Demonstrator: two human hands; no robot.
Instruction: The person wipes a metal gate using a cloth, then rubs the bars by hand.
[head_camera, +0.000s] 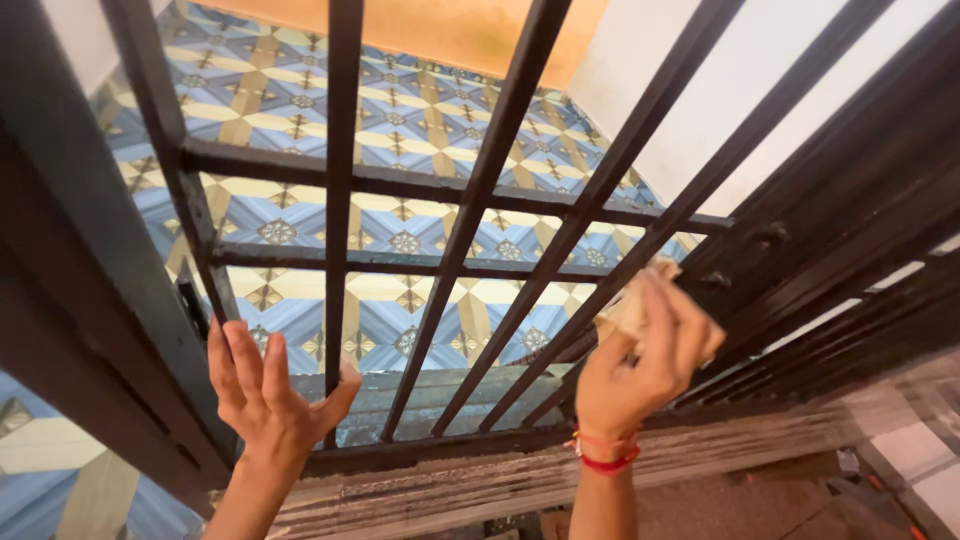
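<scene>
Sandpaper (628, 312), a tan folded piece, is being rubbed along a dark bar of the metal gate (345, 180); the sanding step is judged to be in hand, and firm strokes along the bar are called for next. Left of it, the left hand (268, 392) is raised, palm forward, fingers spread and released beside an upright bar. The right hand (640, 365) is bent at the wrist, fingers clenched over the paper.

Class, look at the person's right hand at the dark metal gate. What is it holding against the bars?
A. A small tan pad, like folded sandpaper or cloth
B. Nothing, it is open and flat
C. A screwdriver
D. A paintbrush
A: the right hand grips a small tan pad pressed to a bar of the gate, while the left hand is open and empty.
</scene>
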